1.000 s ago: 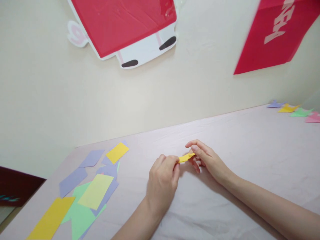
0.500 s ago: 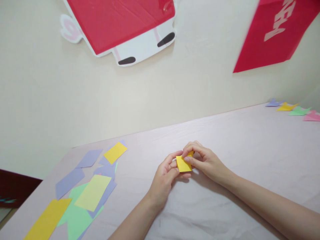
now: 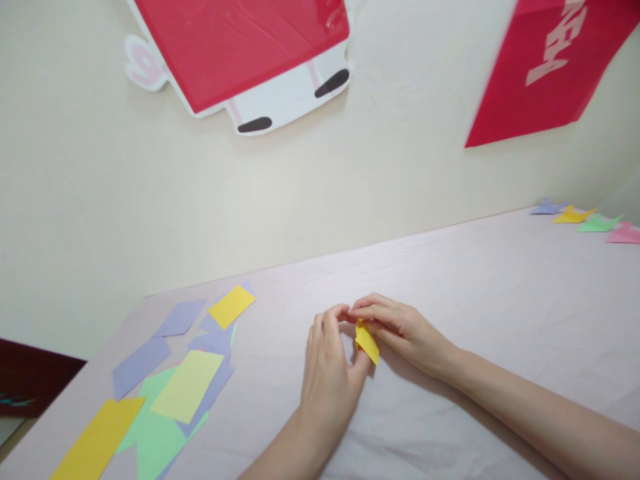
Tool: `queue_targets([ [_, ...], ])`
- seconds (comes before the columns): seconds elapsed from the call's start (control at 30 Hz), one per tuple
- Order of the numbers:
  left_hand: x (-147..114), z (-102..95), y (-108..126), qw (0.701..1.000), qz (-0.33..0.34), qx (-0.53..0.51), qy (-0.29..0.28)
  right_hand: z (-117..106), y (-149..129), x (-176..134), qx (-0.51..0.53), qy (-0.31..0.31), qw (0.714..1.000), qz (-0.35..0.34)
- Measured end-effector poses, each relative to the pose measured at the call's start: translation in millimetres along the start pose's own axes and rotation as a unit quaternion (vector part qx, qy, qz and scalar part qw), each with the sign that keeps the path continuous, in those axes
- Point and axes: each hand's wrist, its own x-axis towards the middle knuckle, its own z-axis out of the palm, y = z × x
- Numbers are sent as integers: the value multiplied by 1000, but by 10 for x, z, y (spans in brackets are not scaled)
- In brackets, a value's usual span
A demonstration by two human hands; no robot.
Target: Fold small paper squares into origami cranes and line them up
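A small folded piece of yellow paper (image 3: 368,344) is held between my two hands, just above the cloth-covered table. My left hand (image 3: 331,360) grips its lower left side, thumb against the paper and fingers arched over the top. From the right, my right hand (image 3: 395,327) pinches the paper's upper end, fingertips meeting those of the left hand. The paper stands tilted with one narrow face toward me. Its far side and part of the fingertips are hidden.
Loose sheets lie at the left: purple (image 3: 141,365), green (image 3: 157,427), pale yellow (image 3: 187,387) and orange-yellow (image 3: 97,440). Several small folded paper shapes (image 3: 599,223) line the far right edge of the table (image 3: 475,287). A wall with red decorations (image 3: 250,40) rises behind.
The yellow paper has turned from facing me flat to a tilted, narrower view. My left hand has rolled over so its back shows, and my right hand has shifted slightly left.
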Motion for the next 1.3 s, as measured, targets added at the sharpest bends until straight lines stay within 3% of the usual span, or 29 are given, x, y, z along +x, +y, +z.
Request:
queue_targets([
  [0.1,-11,-17,-19,985,100,135,49,26,-22,2,33,-21,998,55],
  [0.2,17,-67,2,975,137,177,-14,20,-47,-4,35,-16,995,88],
  [0.3,48,-110,13,971,129,184,-84,-12,-61,-7,-15,3,998,61],
  [0.4,76,-134,-16,975,114,158,-105,-49,-77,-3,-80,-22,996,33],
  [0.6,129,-172,-88,982,101,111,-118,-82,-90,2,-98,-47,993,53],
  [0.83,150,-140,-66,982,89,134,-94,-76,-55,5,-115,-49,989,85],
  [1.3,167,-144,-38,982,75,130,-111,-13,-88,34,-152,-40,980,122],
])
